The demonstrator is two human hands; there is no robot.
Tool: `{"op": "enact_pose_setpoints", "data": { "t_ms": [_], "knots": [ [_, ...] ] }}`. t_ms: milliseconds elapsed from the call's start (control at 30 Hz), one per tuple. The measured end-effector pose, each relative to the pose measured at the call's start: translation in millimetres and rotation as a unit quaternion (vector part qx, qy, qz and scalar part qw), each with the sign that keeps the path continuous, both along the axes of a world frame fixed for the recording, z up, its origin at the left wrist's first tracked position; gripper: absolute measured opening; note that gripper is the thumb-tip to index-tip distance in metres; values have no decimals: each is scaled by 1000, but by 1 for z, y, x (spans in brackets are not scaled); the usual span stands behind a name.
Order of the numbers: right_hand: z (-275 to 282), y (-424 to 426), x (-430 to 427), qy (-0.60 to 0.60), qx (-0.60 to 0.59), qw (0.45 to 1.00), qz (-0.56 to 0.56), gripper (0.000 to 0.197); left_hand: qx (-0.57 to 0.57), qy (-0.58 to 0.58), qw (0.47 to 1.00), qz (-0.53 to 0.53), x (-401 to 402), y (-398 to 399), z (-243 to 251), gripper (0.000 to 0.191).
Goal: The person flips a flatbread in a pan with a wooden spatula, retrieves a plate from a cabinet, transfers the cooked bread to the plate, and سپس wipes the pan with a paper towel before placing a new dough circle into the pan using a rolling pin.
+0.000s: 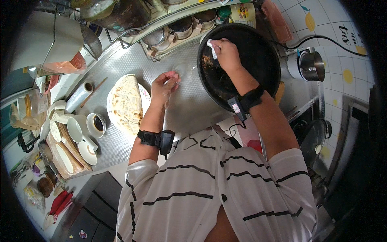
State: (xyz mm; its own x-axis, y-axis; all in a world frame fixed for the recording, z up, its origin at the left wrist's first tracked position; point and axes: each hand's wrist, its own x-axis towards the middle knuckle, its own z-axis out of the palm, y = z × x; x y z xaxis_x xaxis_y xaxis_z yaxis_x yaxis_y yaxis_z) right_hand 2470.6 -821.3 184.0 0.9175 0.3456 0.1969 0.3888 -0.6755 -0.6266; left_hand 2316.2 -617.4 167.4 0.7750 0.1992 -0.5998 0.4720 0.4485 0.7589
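My right hand (pixel 227 56) grips a crumpled white tissue (pixel 212 50) inside a large round black pan (pixel 257 60), near its far left wall. Brown crumbs and residue (pixel 207 61) lie on the pan's surface just below the tissue. To the left of the pan, my left hand (pixel 163 86) hovers over the metal countertop (pixel 184 106) with thumb and fingertips drawn together. Whether anything thin is between those fingertips is unclear. Beside that hand, a folded browned flatbread (pixel 125 99) rests on a flower-rimmed plate (pixel 146 95), partly covering it.
At left are a roll of cling film (pixel 79 98), a wooden stick (pixel 94 91), a bowl of dark liquid (pixel 97 123) and a white cup (pixel 75 128). Lidded seasoning jars (pixel 180 27) line the back shelf. A metal pot (pixel 313 66) and a black cord (pixel 320 37) are at right.
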Motion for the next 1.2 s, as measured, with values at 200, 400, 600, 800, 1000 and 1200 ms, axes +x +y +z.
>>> {"op": "enact_pose_setpoints", "data": {
  "t_ms": [200, 400, 600, 800, 1000, 1200],
  "knots": [
    [5, 4, -21, -19, -13, 998, 52, 18, 6, 12, 1000, 0, 3, -2, 1, 23],
    [12, 7, -39, -9, -39, 996, 77, 20, -7, -2, 1000, -8, -1, 1, 1, 23],
    [9, 7, -56, 25, -22, 997, 66, 18, -1, -1, 1000, -4, -4, 0, 7, 25],
    [12, 8, -68, 113, 53, 992, 27, 16, -7, 1, 1000, 15, -12, -5, 14, 24],
    [33, 9, -79, 214, 71, 974, -12, 18, -16, -17, 999, 27, -20, -9, 21, 24],
    [44, 25, -88, 145, 99, 983, 51, 17, -30, -19, 998, 42, -26, -14, 23, 24]
  ]
}}
